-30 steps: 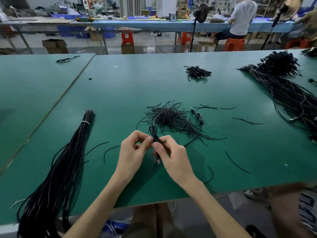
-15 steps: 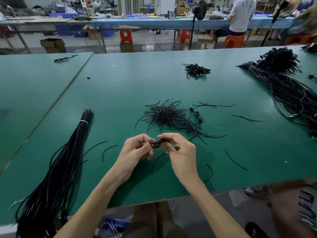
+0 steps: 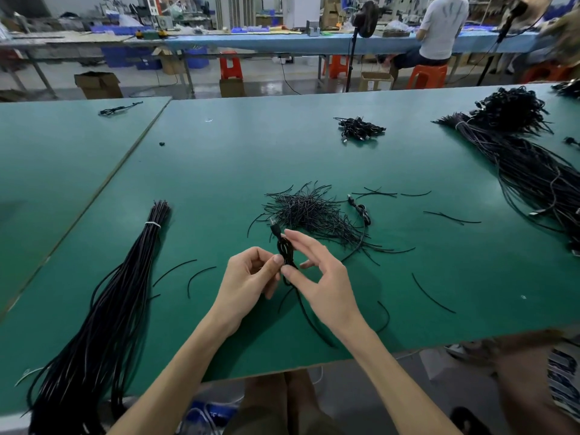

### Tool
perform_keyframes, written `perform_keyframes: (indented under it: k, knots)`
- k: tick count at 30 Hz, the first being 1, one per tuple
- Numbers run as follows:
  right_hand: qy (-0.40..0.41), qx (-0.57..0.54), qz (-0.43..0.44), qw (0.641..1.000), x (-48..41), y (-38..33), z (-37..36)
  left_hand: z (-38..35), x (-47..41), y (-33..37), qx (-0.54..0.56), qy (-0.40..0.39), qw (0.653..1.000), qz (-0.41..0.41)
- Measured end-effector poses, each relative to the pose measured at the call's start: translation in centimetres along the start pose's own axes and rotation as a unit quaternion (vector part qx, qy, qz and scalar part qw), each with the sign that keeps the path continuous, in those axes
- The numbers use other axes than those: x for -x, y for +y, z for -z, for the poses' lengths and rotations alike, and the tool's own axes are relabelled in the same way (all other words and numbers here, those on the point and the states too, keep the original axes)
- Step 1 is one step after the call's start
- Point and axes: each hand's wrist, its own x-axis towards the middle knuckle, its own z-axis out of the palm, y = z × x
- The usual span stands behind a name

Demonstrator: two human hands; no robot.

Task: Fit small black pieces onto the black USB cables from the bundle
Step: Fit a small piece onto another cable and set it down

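A coiled black USB cable (image 3: 285, 250) stands upright between my two hands above the green table (image 3: 219, 171), its plug (image 3: 275, 229) pointing up. My left hand (image 3: 251, 277) grips the coil from the left with curled fingers and thumb. My right hand (image 3: 317, 274) pinches the coil's lower part with thumb and forefinger, the other fingers spread. A thin black strand trails from the coil toward me. Just behind lies a pile of thin black pieces (image 3: 309, 211). A long tied bundle of black cables (image 3: 103, 309) lies at the left.
A second coiled cable (image 3: 361, 210) lies right of the pile. Loose black strands (image 3: 431, 293) are scattered on the table. A small heap of finished cables (image 3: 357, 128) and a large cable bundle (image 3: 527, 164) lie farther back and right. A person (image 3: 442, 29) sits at a blue bench behind.
The coil was held flat and low between my fingertips; now it stands upright with its plug up. My right fingers have spread open.
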Motion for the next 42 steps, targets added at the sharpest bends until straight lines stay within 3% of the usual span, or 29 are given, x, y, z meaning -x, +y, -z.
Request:
perform_keyframes:
  k: [6,11,19,30,37,42]
  knots:
    - [0.020,0.131,0.033,0.991,0.1,0.1,-0.5,0.2,-0.2,-0.3,-0.005,-0.001,1.000,0.005]
    - [0.065,0.257,0.103,0.959,0.2,0.1,-1.1,0.3,-0.1,0.0,0.035,-0.002,0.999,0.013]
    - [0.110,0.292,0.148,0.938,1.0,-0.4,-1.4,0.4,-0.2,-0.1,0.076,-0.034,0.996,0.031]
    - [0.130,0.356,0.225,0.897,1.2,-0.2,-1.8,0.2,0.0,-0.1,0.038,-0.002,0.999,0.023]
    - [0.073,0.290,0.179,0.937,1.5,-0.3,-1.8,0.2,-0.1,-0.6,-0.012,0.047,0.999,-0.015]
    - [0.015,0.207,0.085,0.974,1.1,-1.5,-2.0,0.3,-0.1,-0.5,-0.019,0.077,0.997,-0.022]
